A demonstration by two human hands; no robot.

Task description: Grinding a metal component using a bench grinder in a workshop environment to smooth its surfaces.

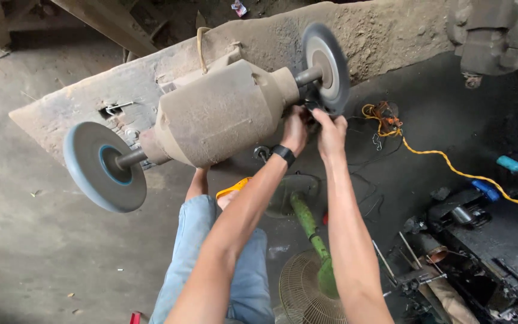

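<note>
While pinched together on some small part (too hidden to identify) beneath the right grinding wheel, left hand and right hand nearly touching. Probably stiff, light, best gripped by fingertips. Dusty bench grinder alongside, on worn plank.

The head camera is looking steeply down, tilted, sitting close over the bench grinder and dusty floor.
</note>
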